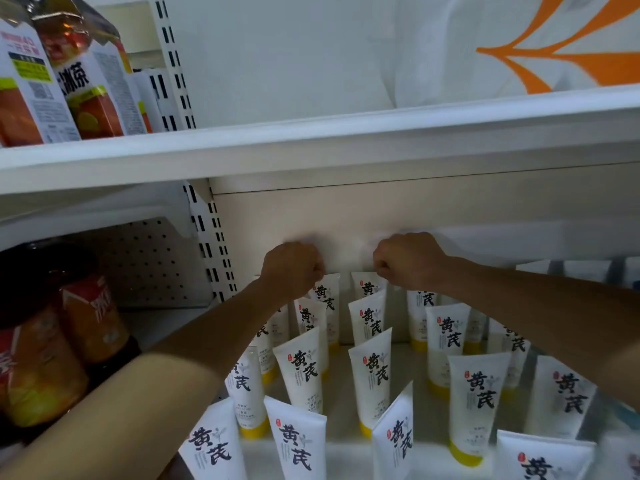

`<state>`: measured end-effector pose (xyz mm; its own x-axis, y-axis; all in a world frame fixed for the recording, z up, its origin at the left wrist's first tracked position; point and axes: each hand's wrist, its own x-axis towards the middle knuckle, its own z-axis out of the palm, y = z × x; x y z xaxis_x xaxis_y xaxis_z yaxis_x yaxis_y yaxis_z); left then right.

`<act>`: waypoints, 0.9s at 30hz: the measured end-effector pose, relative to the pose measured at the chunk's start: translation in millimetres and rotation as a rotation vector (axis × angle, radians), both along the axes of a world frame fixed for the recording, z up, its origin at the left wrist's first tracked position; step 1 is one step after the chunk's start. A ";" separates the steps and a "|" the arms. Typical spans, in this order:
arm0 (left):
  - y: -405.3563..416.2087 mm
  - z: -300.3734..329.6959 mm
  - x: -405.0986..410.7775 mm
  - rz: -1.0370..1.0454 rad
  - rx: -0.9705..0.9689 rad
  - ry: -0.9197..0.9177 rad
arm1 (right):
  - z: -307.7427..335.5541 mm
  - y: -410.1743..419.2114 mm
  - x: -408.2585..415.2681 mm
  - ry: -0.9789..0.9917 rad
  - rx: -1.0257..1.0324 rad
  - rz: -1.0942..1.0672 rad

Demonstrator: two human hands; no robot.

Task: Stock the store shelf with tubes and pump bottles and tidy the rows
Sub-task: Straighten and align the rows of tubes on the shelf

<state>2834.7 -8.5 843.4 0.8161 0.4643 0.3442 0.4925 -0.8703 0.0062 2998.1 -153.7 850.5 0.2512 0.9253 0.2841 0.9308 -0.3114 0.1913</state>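
Several white tubes with yellow caps and black characters stand cap-down in rows on the lower shelf (419,403). Both arms reach to the back row. My left hand (292,268) is closed on the top edge of a back-row tube (327,299). My right hand (408,259) is closed on the top edge of the neighbouring back-row tube (367,287). The fingertips are curled under, so the exact grip is partly hidden. Front tubes (301,441) lean at slightly different angles.
The upper shelf board (311,147) hangs just above the hands. Tea cartons (93,74) stand on it at left. Dark bottles with orange labels (45,341) fill the left bay, past the slotted upright (211,251). A white and orange sheet (519,46) hangs upper right.
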 end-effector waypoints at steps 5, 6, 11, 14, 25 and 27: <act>-3.9 4.1 -2.4 0.019 -0.007 -0.024 | 3.8 -3.8 -2.6 0.048 0.013 0.023; -4.3 4.9 -3.8 0.015 -0.013 -0.026 | 4.6 -4.7 -3.3 0.063 0.021 0.022; -3.3 12.4 -22.2 -0.117 -0.022 -0.092 | 15.2 -19.2 -11.2 0.146 0.112 0.117; -2.3 18.3 -41.4 -0.309 -0.253 -0.037 | 16.1 -29.4 -14.0 0.286 0.026 0.253; -10.2 0.7 -52.6 -0.299 -0.218 0.057 | 3.3 -35.3 -32.1 0.338 -0.095 0.272; -13.9 2.2 -53.1 -0.283 -0.223 0.042 | 4.4 -38.5 -31.6 0.335 -0.068 0.253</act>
